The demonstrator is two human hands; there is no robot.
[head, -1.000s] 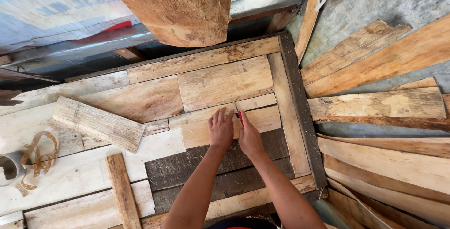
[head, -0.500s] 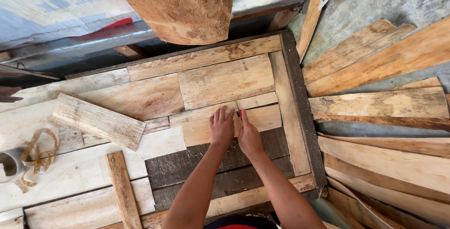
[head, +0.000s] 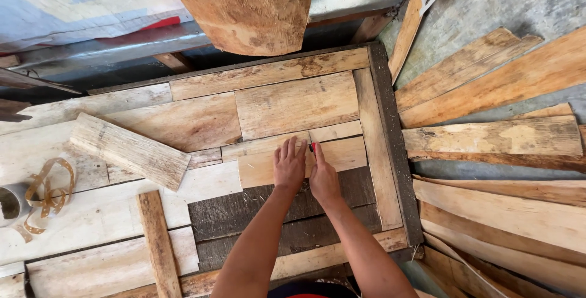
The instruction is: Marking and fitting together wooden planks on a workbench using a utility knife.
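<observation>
Here a small pale board (head: 302, 162) is lying in the wooden panel (head: 378, 151), just above the dark planks (head: 256, 209). It is held flat under the left hand (head: 289, 165), whose fingers are spread and pressed down on it. A thin red-tipped marker (head: 313, 147) (a pencil, most likely) is pinched in the right hand (head: 323, 179), its tip at the board's face. A clean line would seem best drawn with the board kept pinned flush to its neighbours and the stroke made in one steady pass.
</observation>
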